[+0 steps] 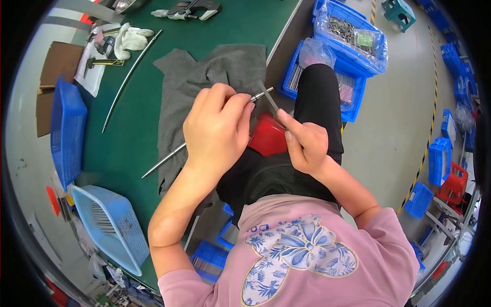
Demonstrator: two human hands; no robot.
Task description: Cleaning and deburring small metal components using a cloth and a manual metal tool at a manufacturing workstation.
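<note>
Here the left hand is gripping a long rod over the table's right edge, and the right hand is pinching a small file against it.

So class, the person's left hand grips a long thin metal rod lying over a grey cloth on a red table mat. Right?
Not quite: in the head view the table mat is green, not red. The left hand does grip the long thin metal rod over the grey cloth.

A long thin metal rod lies slanted across grey cloth; a flat grey file crosses its tip.
</note>
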